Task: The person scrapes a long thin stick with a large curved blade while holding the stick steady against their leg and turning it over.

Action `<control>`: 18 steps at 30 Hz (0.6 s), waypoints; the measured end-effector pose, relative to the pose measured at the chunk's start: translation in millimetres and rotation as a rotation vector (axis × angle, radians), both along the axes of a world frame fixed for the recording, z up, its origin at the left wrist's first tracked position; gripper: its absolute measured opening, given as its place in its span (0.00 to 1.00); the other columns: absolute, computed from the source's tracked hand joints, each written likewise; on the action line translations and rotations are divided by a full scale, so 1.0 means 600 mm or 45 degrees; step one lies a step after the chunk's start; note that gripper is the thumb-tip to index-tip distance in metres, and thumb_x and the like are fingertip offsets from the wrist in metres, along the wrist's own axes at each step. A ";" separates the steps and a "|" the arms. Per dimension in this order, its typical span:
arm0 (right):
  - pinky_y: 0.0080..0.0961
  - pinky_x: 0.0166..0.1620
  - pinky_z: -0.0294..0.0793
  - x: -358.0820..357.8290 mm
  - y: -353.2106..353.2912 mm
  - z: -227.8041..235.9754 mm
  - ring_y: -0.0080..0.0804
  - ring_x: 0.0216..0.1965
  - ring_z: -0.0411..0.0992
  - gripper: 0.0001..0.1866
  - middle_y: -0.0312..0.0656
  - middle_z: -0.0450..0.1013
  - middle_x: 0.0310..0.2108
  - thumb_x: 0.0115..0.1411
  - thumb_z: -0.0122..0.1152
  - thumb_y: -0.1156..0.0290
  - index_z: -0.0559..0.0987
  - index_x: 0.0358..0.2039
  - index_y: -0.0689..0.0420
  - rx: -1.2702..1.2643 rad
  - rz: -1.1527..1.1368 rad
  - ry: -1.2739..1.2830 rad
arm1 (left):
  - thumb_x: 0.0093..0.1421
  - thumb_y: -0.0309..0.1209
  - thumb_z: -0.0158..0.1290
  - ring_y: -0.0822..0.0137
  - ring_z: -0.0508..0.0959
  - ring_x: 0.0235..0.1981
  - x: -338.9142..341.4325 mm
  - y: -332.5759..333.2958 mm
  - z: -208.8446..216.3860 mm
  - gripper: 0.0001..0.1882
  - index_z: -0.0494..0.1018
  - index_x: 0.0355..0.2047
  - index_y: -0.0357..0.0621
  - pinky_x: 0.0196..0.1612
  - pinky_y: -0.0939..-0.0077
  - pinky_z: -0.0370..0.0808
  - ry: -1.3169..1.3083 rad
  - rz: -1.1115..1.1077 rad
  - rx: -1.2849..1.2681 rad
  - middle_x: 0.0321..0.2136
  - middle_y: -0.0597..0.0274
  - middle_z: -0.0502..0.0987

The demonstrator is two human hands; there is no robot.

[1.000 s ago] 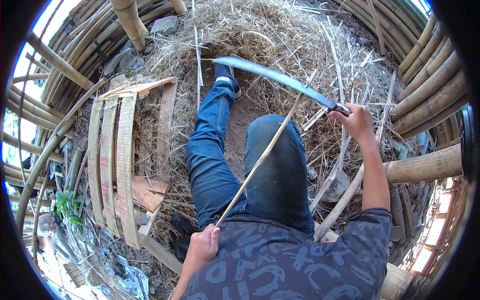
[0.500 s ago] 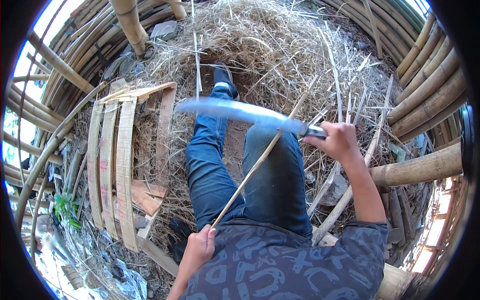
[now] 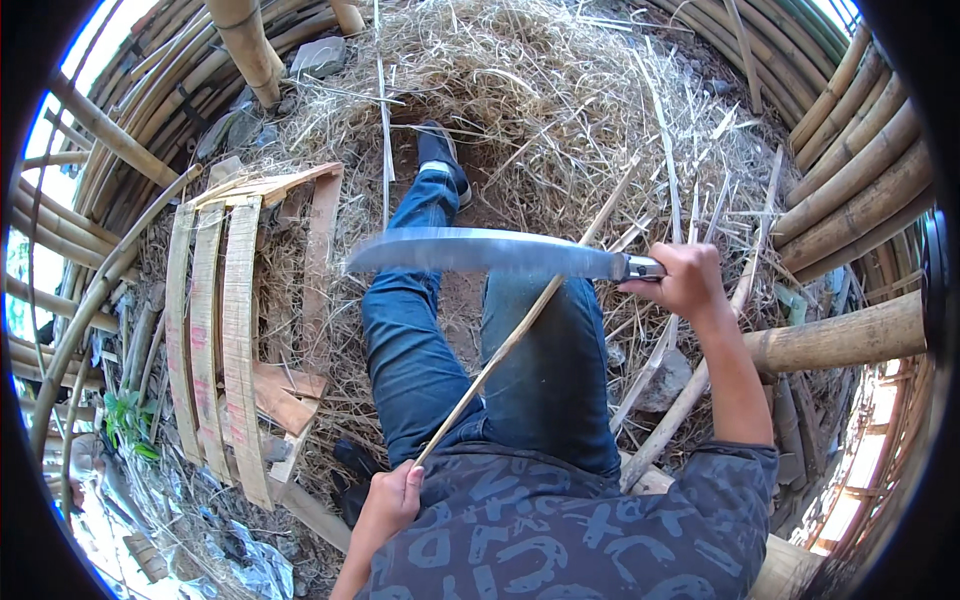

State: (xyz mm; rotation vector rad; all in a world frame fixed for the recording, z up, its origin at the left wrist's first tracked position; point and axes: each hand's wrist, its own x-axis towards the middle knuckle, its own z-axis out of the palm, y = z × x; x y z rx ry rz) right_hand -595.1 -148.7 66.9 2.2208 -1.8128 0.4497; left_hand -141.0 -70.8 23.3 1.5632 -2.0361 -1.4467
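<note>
My right hand (image 3: 685, 282) is closed around the dark handle of a machete (image 3: 470, 250). Its long, broad blade lies nearly level across the view, pointing left over my knees, slightly blurred. A thin, pale bamboo strip (image 3: 508, 348) slants from my lap up to the far right, passing over my right thigh, and the blade crosses it. At the strip's near end, beside my waist, my left hand (image 3: 393, 497) grips it with closed fingers. Whether the blade touches the strip or only passes above it, I cannot tell.
Dry straw and shavings (image 3: 560, 90) cover the ground ahead. On the left lies a slatted wooden crate (image 3: 240, 340). A thick bamboo pole (image 3: 840, 333) juts in from the right, near a grey stone (image 3: 664, 382). Stacked bamboo poles (image 3: 860, 200) surround the place.
The machete's blade tip has swung nearer to me, so the blade now lies more level. My left hand keeps its grip on the bamboo strip. The whole view has shifted slightly.
</note>
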 end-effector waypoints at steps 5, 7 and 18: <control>0.26 0.18 0.65 -0.138 -0.006 -0.015 0.26 0.12 0.67 0.31 0.34 0.67 0.09 0.50 0.56 0.34 0.73 0.13 0.52 0.149 -0.626 -0.226 | 0.65 0.30 0.43 0.46 0.68 0.14 0.030 0.019 -0.007 0.13 0.67 0.25 0.35 0.19 0.65 0.65 -0.023 -0.035 -0.011 0.12 0.46 0.63; 0.25 0.18 0.64 -0.170 0.000 -0.011 0.25 0.12 0.67 0.32 0.34 0.68 0.10 0.53 0.53 0.34 0.73 0.13 0.51 0.073 -0.848 -0.276 | 0.65 0.30 0.43 0.46 0.68 0.14 0.033 0.023 -0.007 0.14 0.67 0.24 0.35 0.19 0.65 0.64 -0.086 0.005 0.024 0.12 0.46 0.63; 0.15 0.11 0.58 -0.036 0.069 -0.157 0.17 0.07 0.59 0.30 0.32 0.63 0.09 0.59 0.52 0.41 0.69 0.14 0.55 0.329 -1.159 -1.583 | 0.65 0.30 0.42 0.47 0.70 0.15 0.014 -0.005 -0.016 0.13 0.67 0.25 0.36 0.19 0.66 0.65 0.022 -0.046 0.130 0.13 0.47 0.65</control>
